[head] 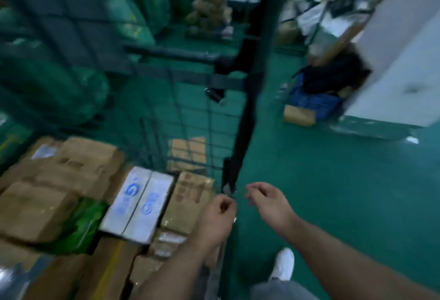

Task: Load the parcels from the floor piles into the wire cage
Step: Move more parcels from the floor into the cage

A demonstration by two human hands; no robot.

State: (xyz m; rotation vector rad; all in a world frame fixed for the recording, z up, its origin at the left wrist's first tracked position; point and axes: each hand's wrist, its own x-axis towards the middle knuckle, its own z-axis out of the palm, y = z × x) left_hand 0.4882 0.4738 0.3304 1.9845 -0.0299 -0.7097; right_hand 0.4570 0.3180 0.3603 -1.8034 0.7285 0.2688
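Parcels (78, 161) lie packed inside the wire cage (190, 114), which fills the view from about seven to twelve o'clock, and the whole picture is smeared by motion. Your left hand (219, 214) hangs at the cage's near corner, just beside the dark corner post (247, 109). Its fingers are loosely curled and nothing shows in them, though the blur hides whether it touches the wire. From that hand, a brown carton (188, 199) sits at about ten o'clock, just beside your knuckles. A white box with blue print (140, 202) lies at nine o'clock beyond it, and a green bag (81, 223) lies farther out on the same line. Your right hand (264, 201) is outside the cage over the green floor (333, 180), near the left hand but apart from it. Its fingers are also loosely curled and hold nothing you can see. From the right hand, one brown parcel on the floor (298, 115) lies at about one o'clock, well apart, against a blue item (314, 102) at the foot of a pale wall (400, 61). Your white shoe (283, 264) shows at six o'clock below that hand. Green sacks (47, 90) stand behind the mesh at ten o'clock.
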